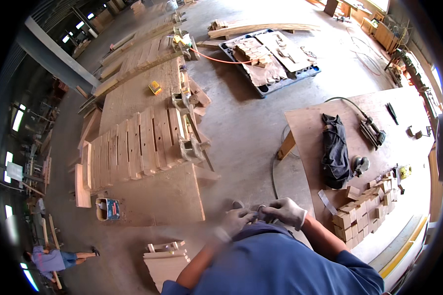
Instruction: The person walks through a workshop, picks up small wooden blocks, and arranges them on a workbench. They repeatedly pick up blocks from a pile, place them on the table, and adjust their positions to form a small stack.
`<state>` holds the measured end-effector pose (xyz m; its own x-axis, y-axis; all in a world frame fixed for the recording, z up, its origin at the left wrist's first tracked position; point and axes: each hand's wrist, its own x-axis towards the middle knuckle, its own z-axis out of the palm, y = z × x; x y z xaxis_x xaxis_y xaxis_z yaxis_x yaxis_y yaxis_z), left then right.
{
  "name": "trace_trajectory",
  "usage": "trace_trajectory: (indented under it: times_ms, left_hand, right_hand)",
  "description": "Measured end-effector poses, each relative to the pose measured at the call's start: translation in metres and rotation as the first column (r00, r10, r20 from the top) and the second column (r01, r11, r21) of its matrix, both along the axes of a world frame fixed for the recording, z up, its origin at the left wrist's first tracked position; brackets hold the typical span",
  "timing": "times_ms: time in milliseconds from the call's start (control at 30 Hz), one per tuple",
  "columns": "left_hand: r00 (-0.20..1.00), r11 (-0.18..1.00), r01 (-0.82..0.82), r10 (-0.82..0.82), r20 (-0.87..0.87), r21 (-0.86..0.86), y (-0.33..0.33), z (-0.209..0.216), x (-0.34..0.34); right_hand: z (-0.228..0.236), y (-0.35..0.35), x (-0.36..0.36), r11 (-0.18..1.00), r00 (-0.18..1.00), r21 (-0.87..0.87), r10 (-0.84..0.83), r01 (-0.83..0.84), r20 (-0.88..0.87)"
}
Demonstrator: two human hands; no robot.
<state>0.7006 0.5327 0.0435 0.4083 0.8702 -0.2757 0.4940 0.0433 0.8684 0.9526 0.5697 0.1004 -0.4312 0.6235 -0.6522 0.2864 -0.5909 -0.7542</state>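
Both hands are gloved in light grey and held close together at my waist, just in front of my blue shirt. My left hand [236, 221] has its fingers curled inward, partly blurred by a smear across the picture. My right hand [286, 213] is closed too, fingertips pinched toward the left ones. Something small and dark sits between the fingertips, too small to name. Dark cloth at my waist lies right below the hands.
To the left, slotted wooden boards [133, 147] lie on a workbench with metal clamps [189, 147]. On the right table [305, 128] are stacked wood blocks [357, 219], a black bag [333, 152] and power tools [372, 133]. Ahead stands a loaded pallet [290, 78]; another person [54, 259] is far left.
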Motion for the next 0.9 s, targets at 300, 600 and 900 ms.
trace_trajectory:
  times_ms: [300,600,900]
  left_hand:
    - [0.992,0.952,-0.052,0.084,0.094,-0.301,0.117,-0.007,0.048]
    - [0.936,0.907,-0.317,0.347,0.064,-0.277,0.253,-0.031,0.011]
    - [0.845,0.835,-0.435,0.508,0.168,-0.337,0.356,-0.043,-0.019]
  right_hand:
    - [-0.040,0.070,0.071,0.920,0.917,0.024,-0.393,0.392,0.064]
    - [-0.033,0.220,0.017,0.992,0.971,0.075,-0.116,0.103,0.207]
    - [-0.009,0.361,-0.013,0.976,0.951,0.193,0.038,-0.102,0.306]
